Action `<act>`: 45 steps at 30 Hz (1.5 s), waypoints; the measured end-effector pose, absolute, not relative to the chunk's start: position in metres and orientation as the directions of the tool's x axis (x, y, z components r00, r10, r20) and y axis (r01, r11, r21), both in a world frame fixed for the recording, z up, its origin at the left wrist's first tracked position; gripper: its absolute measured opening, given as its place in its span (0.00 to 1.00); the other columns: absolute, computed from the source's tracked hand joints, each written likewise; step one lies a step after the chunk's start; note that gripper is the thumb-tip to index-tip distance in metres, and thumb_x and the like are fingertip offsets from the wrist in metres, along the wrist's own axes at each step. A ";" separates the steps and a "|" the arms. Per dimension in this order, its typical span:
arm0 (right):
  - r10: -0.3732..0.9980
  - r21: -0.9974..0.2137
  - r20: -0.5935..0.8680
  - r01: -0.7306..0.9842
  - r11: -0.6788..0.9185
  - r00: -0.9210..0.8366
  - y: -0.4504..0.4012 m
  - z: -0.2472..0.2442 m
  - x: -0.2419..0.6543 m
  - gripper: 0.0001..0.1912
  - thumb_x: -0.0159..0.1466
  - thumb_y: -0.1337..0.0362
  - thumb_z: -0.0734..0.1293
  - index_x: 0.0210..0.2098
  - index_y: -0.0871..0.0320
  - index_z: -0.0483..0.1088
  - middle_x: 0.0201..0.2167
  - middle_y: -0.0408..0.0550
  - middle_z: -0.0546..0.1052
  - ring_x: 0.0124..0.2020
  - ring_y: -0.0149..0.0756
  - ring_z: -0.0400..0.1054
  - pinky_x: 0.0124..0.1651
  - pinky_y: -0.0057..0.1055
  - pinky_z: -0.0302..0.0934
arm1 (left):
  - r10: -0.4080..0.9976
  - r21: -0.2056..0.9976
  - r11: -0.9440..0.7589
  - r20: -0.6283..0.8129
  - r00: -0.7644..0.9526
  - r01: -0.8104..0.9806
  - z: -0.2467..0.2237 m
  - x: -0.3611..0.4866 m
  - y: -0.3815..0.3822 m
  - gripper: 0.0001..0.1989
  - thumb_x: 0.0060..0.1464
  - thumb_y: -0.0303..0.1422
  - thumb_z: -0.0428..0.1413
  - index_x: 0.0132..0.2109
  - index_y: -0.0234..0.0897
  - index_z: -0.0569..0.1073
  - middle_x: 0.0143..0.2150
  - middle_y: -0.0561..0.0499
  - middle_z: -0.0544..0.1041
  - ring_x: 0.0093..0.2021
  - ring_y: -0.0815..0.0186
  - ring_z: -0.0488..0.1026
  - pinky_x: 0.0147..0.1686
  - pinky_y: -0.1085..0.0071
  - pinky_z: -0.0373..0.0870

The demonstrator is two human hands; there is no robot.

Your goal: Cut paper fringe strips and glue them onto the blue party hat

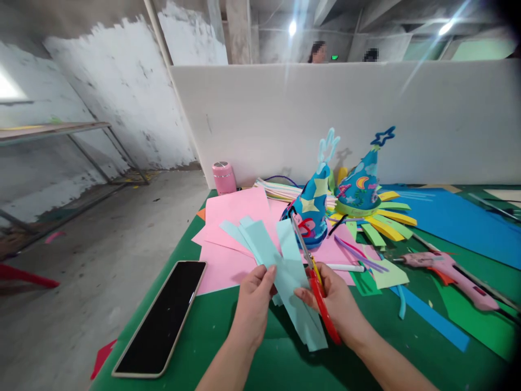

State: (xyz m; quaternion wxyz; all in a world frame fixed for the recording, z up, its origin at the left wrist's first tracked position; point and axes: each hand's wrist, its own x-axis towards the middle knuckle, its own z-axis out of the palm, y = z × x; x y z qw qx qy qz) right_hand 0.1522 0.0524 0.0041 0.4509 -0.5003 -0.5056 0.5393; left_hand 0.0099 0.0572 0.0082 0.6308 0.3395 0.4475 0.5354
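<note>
Several light blue paper strips (260,247) fan out above the table in front of me. My left hand (257,290) pinches them from the left, thumb on top. My right hand (328,293) is closed around red and yellow-handled scissors (321,304), whose blades point up and away. The right thumb also presses on the strips' lower right part. Pink paper sheets (236,209) lie beneath and behind the strips. Just beyond the scissors stands a blue cone hat (315,203) with yellow stars and a light blue star on its tip.
Left of my hands lies a black phone (163,320) near the green table's (191,336) edge. A pink glue gun (451,277) rests at the right. Behind are a second cone hat (360,182), a pink flask (224,178) and a white partition (325,108).
</note>
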 end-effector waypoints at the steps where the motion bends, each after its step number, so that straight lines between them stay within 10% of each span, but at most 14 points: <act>1: 0.993 -0.997 -0.073 0.018 -0.072 -0.093 0.053 0.003 0.154 0.17 0.46 0.63 0.70 0.31 0.55 0.58 0.20 0.35 0.59 0.22 0.29 0.54 0.27 0.27 0.55 | 0.980 0.909 0.185 -0.197 0.007 -0.373 0.009 0.009 0.058 0.09 0.49 0.37 0.53 0.30 0.34 0.69 0.23 0.53 0.69 0.24 0.72 0.65 0.26 0.76 0.62; 11: 0.992 -0.999 0.004 0.049 0.010 -0.124 0.059 -0.001 0.167 0.12 0.51 0.61 0.65 0.32 0.56 0.59 0.20 0.36 0.59 0.23 0.29 0.55 0.28 0.27 0.56 | 0.954 0.986 0.053 -0.002 -0.299 0.161 0.020 -0.025 0.089 0.13 0.47 0.39 0.52 0.22 0.35 0.65 0.15 0.57 0.61 0.17 0.71 0.60 0.21 0.72 0.59; 18: 0.990 -0.999 -0.016 0.052 -0.009 -0.141 0.054 0.007 0.165 0.12 0.49 0.61 0.67 0.28 0.57 0.59 0.20 0.36 0.59 0.22 0.27 0.54 0.24 0.25 0.53 | 0.924 0.892 -0.123 0.262 -0.277 0.434 0.037 -0.006 0.075 0.14 0.46 0.38 0.53 0.40 0.36 0.69 0.39 0.46 0.68 0.36 0.61 0.65 0.29 0.70 0.59; 22: 0.984 -0.998 -0.062 0.009 -0.061 -0.167 0.050 0.011 0.160 0.14 0.48 0.60 0.68 0.29 0.57 0.59 0.20 0.36 0.59 0.21 0.26 0.53 0.25 0.25 0.53 | 0.997 0.988 0.071 -0.073 0.004 0.140 0.040 0.016 0.054 0.13 0.48 0.40 0.51 0.25 0.35 0.70 0.20 0.54 0.66 0.24 0.69 0.62 0.25 0.74 0.57; 29: 0.987 -0.994 -0.102 -0.030 -0.106 -0.122 0.050 0.017 0.156 0.19 0.43 0.58 0.71 0.30 0.56 0.60 0.19 0.35 0.60 0.19 0.27 0.55 0.23 0.26 0.56 | 0.960 0.922 0.279 -0.256 0.116 -0.268 0.025 0.021 0.058 0.11 0.45 0.37 0.55 0.24 0.33 0.69 0.15 0.57 0.62 0.18 0.75 0.58 0.21 0.77 0.55; 45: 0.966 -0.971 -0.108 -0.183 -0.153 -0.234 0.045 0.002 0.151 0.21 0.43 0.68 0.72 0.34 0.55 0.60 0.18 0.32 0.58 0.20 0.24 0.53 0.27 0.23 0.55 | 0.941 0.887 0.334 -0.294 0.169 -0.320 0.024 0.027 0.048 0.14 0.44 0.29 0.53 0.42 0.36 0.69 0.37 0.49 0.74 0.37 0.63 0.70 0.35 0.72 0.64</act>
